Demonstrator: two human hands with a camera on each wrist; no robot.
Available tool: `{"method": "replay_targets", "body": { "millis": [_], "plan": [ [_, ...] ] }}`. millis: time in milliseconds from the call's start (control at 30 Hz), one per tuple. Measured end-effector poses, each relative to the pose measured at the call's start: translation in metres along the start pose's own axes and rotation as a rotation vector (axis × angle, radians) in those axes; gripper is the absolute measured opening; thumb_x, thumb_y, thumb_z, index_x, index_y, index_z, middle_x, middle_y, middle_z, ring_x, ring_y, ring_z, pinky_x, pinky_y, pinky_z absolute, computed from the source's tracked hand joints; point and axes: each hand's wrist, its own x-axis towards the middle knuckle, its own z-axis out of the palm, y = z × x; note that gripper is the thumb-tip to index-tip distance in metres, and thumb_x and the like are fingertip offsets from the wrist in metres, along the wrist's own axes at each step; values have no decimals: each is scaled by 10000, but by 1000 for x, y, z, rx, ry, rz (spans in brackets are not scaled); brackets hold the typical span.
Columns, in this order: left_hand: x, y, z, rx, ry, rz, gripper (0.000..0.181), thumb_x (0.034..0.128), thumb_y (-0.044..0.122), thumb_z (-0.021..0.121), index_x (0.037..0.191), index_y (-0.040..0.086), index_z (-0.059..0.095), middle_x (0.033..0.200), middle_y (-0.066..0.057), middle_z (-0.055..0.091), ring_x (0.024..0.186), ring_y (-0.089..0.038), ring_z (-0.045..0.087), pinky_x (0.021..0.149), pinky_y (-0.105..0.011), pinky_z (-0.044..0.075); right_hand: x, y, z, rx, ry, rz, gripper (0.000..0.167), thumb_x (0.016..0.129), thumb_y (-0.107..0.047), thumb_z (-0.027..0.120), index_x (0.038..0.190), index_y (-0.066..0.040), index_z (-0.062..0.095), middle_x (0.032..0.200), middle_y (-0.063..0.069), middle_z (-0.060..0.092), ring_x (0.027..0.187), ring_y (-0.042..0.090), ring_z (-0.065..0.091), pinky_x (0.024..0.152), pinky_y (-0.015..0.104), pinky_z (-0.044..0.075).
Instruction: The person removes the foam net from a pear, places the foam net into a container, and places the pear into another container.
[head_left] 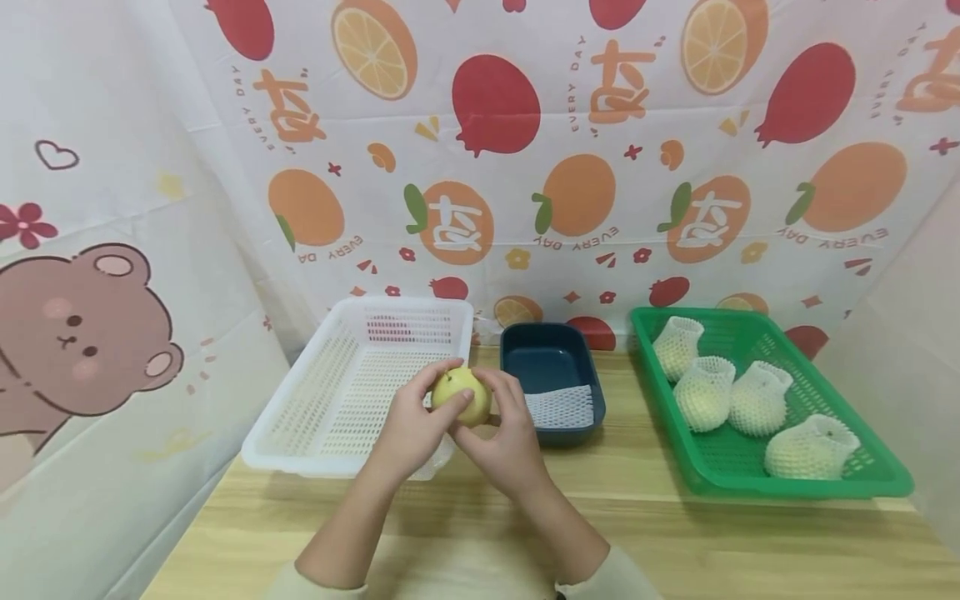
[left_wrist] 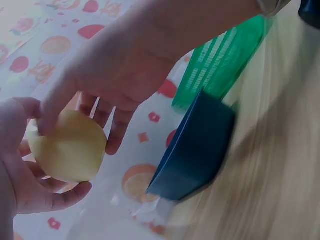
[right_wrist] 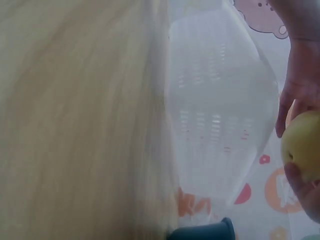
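A round yellow pear [head_left: 457,396] with a short dark stem is held up between both hands, above the table's near middle. My left hand [head_left: 412,427] grips its left side with curled fingers and a thumb laid across the front. On the other side my right hand [head_left: 512,433] holds it, its thumb below and fingers bent over the right side. The left wrist view shows the bare pear [left_wrist: 70,147] between the fingers of both hands. In the right wrist view the pear [right_wrist: 304,142] is cut off by the frame edge.
Behind the left hand stands a white perforated basket [head_left: 300,400]. A dark blue tray [head_left: 551,337] holds a white foam net [head_left: 561,407]. At right, a green basket [head_left: 787,485] contains several pale fruits in foam nets [head_left: 705,396]. A fruit-print cloth [head_left: 510,183] hangs behind the wooden table [head_left: 750,542].
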Motion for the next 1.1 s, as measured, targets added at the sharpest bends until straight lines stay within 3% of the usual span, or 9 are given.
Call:
{"method": "replay_targets", "body": {
  "millis": [67,200,333,533,667,833,1100],
  "plan": [
    [2,1,-7,16,-27,3,453,924,291,686,1351,203,559,1349,-63,560,1069,-266,592,830,-342,575,0,2,2,25,-17,-26,635,805,-100,773,1381,-186,521,1396,24,460,1237,209,502,795,289,580],
    [5,1,-18,82,-97,3,536,883,299,733,1375,232,529,1288,-87,576,965,-259,609,743,-338,576,0,6,9,42,-13,-75,638,796,-34,760,1377,-166,530,1376,35,485,1241,220,513,782,282,583],
    [7,-5,-31,174,-140,19,615,805,292,811,1352,238,535,1210,-94,602,872,-240,599,673,-349,546,0,9,17,19,-37,-111,612,818,-88,789,1373,-132,534,1346,61,512,1208,218,548,797,255,577],
    [12,-21,-54,298,-157,9,628,772,344,839,1307,163,565,1200,-98,628,875,-222,609,682,-334,539,-3,15,20,-166,-149,-128,672,828,-237,800,1418,-138,493,1364,20,529,1242,172,543,973,342,521],
    [14,-33,-65,400,-182,-9,638,760,345,847,1292,115,580,1112,-94,650,839,-200,598,676,-324,522,-5,16,18,-269,-287,-79,702,848,-398,760,1451,-198,463,1414,-18,502,1305,167,497,1037,411,474],
    [17,-47,-70,545,-278,2,576,707,306,879,1184,95,635,991,-16,671,813,-145,584,709,-314,494,-6,18,15,-319,-442,-40,746,841,-518,722,1465,-208,455,1475,-31,457,1365,168,419,1068,469,434],
    [20,-56,-68,601,-393,50,479,691,312,887,1059,111,656,939,27,668,804,-118,575,691,-287,483,-5,21,15,-336,-479,-70,585,852,-527,709,1332,-212,602,1472,-44,472,1402,143,376,1108,449,396]
  ]
}}
